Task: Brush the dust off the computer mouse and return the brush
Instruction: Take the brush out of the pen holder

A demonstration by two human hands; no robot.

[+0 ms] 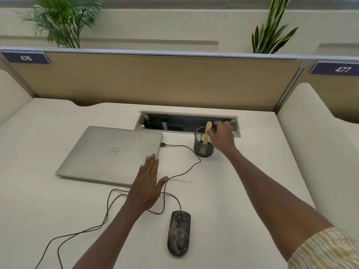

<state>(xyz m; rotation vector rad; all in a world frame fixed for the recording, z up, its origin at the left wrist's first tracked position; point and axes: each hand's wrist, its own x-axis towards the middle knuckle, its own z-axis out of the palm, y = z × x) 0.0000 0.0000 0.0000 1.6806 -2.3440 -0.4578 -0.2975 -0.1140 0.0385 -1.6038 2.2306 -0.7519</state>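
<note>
- Upper left of the frame: a dark label (26,58) on the tan fabric divider (155,82) reads "476" in white; a feathery palm (62,20) rises behind it.
- Left of centre: a closed silver laptop (108,154) lies flat on the pale desk (48,200), a round logo on its lid — too blurred to read. A thin black cable (182,171) is plugged into its right edge and loops across the desk.
- Centre: the left hand (145,189) is flat and spread with nothing in it, fingertips over the laptop's near corner.
- Lower centre: the mouse (179,232), oval and mottled grey with dust, sits on the desk below that hand.
- Right of centre: a round black mesh cup (203,146) holds the brush (207,131), its pale wooden handle sticking up. The right hand (223,136) reaches over the cup's right rim; whether its fingers have closed on the handle I cannot tell.
- Behind the cup: a rectangular metal-framed cable hatch (186,123) stands open.
- Upper right: a second label (342,69) reads "477"; a stiff-leaved plant (272,35) stands behind the divider.
- Lower right corner: a striped yellow sleeve (326,251).
</note>
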